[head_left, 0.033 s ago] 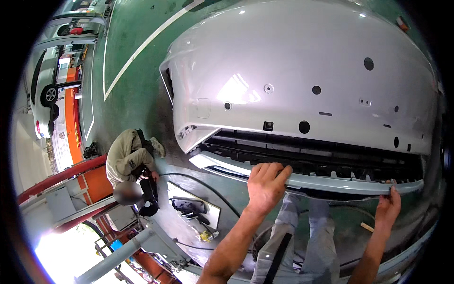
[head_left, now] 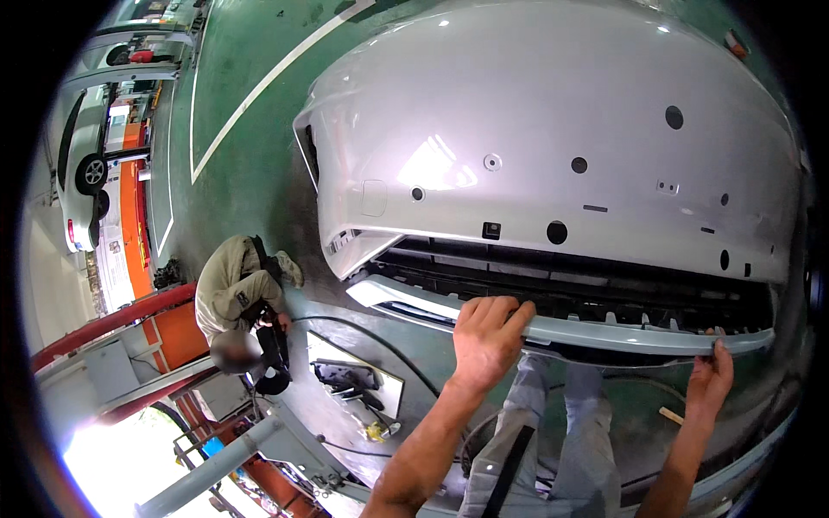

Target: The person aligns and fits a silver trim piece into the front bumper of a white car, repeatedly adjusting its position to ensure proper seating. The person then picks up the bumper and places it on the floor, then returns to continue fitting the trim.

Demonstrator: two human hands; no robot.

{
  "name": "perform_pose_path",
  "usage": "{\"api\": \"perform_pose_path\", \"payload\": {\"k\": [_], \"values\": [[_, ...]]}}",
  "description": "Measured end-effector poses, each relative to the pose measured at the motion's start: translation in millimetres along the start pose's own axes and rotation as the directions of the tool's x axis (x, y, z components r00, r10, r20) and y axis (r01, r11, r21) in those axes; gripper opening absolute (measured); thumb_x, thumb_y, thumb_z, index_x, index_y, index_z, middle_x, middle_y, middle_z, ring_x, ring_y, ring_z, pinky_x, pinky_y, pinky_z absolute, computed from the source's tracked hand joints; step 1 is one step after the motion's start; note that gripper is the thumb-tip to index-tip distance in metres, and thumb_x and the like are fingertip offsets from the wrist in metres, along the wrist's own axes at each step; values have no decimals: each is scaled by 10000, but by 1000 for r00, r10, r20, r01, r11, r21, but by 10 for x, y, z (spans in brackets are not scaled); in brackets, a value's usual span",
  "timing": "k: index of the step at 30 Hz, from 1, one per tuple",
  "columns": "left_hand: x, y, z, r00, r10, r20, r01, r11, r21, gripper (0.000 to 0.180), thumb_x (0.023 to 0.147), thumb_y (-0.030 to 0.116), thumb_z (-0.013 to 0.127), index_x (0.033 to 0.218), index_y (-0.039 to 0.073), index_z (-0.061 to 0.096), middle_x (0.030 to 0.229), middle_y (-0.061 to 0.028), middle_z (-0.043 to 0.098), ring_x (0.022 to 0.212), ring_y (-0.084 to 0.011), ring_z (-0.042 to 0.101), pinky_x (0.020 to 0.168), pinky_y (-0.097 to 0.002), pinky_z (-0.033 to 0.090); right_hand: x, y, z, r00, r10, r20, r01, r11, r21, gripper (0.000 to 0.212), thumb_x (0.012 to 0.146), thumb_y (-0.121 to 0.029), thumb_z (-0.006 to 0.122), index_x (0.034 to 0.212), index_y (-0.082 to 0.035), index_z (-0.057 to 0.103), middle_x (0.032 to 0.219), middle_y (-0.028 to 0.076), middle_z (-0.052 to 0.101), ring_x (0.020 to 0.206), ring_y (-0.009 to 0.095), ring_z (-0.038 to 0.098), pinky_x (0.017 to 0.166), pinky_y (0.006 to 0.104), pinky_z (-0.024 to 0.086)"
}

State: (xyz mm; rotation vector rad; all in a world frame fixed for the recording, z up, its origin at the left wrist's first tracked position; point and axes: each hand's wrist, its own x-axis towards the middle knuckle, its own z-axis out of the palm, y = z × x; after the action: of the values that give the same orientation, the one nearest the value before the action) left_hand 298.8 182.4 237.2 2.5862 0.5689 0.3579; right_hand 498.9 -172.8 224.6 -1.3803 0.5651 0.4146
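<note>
In front of me lies a large silver car bumper cover, glossy, with several round and square holes. Along its near edge runs a pale silver trim strip with small tabs, beside a dark grille opening. My left hand is closed over the strip left of its middle, fingers curled over the far side. Toward the strip's right end, my right hand pinches it from below between thumb and fingers. The left end of the strip sits close to the bumper's pointed corner.
A person crouches on the left, bent over a dark object. Close by, dark parts lie on a white board. A black hose crosses the floor. Grey-orange equipment stands at lower left; a white car is farther off.
</note>
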Motion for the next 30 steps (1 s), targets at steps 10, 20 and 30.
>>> {"api": "perform_pose_path", "payload": {"k": [10,20,30], "values": [[135,-59,-21,999,26,44,-26,1000,-8,421,559,9,677,969,99,699,869,-27,628,796,-234,614,742,-379,467,121,31,-26,999,15,41,-16,999,33,515,960,-167,634,1384,63,452,1302,188,568,1152,213,540,1047,358,425],[124,-30,-26,999,-1,32,1,1000,5,428,565,13,684,982,101,715,899,-33,640,843,-248,618,751,-384,469,38,3,62,999,27,41,-26,1000,-17,551,953,-168,648,1397,72,427,1296,197,551,1215,228,523,1069,353,411],[38,-27,-3,999,-10,-31,11,1000,16,451,558,20,681,997,112,721,906,-25,638,897,-239,628,778,-382,473,24,52,48,999,5,41,-5,1000,-9,582,958,-197,635,1435,45,406,1297,166,546,1250,219,492,1104,376,372]]}}
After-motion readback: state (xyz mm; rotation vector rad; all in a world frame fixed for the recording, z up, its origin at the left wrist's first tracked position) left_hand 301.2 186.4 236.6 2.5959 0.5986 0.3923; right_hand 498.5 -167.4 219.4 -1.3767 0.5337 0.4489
